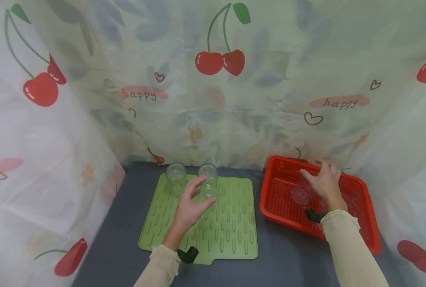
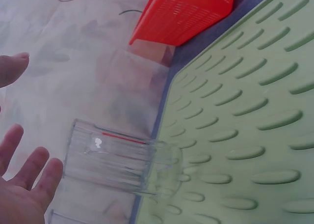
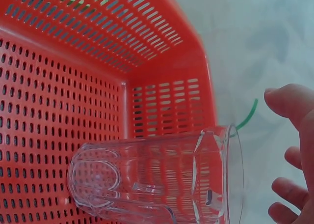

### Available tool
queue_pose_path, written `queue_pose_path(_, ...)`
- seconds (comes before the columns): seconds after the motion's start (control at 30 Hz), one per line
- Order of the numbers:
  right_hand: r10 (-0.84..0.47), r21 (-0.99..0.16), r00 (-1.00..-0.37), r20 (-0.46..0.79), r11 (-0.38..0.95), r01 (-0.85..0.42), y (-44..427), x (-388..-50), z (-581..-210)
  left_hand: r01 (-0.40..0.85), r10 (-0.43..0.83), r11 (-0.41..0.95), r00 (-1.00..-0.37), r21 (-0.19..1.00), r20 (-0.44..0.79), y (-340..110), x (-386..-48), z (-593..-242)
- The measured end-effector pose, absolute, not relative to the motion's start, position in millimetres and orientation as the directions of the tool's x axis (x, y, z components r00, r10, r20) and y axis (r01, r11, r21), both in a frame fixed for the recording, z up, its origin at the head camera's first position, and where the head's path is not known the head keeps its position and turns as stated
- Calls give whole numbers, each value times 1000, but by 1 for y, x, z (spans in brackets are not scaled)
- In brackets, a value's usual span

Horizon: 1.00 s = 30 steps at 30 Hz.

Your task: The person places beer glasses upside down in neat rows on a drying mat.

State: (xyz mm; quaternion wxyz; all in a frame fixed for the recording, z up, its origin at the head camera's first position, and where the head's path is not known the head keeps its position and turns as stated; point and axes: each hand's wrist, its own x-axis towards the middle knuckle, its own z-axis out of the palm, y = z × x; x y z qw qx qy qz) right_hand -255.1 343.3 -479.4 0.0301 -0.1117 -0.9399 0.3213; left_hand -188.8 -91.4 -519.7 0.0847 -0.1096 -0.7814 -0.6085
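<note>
Hovering over the ridged green mat [image 1: 231, 231] with the left hand [image 1: 190, 204], loosely curved into a wide C shape, gripping nothing, just beside a clear cylindrical glass [image 2: 113, 160]. Hovering likewise with the right hand [image 1: 326, 182], empty and spread wide, near the rim of another see-through glass [image 3: 162, 175], faceted around its base, resting inside the slotted red plastic basket [image 1: 288, 221].

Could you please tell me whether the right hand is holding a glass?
No, the right wrist view shows a gap between the right hand and the clear glass in the red basket.
</note>
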Motion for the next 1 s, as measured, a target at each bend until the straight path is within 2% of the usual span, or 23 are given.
queue_pose_path(0.5,212,-553,-976,-48,808,203,341,-260,-493,291,37,214,-956,933,290,-100,-184,-529)
queue_pose_path(1.0,195,-516,-967,-163,818,252,341,-264,-505,253,0,204,-966,946,259,-112,-179,-531)
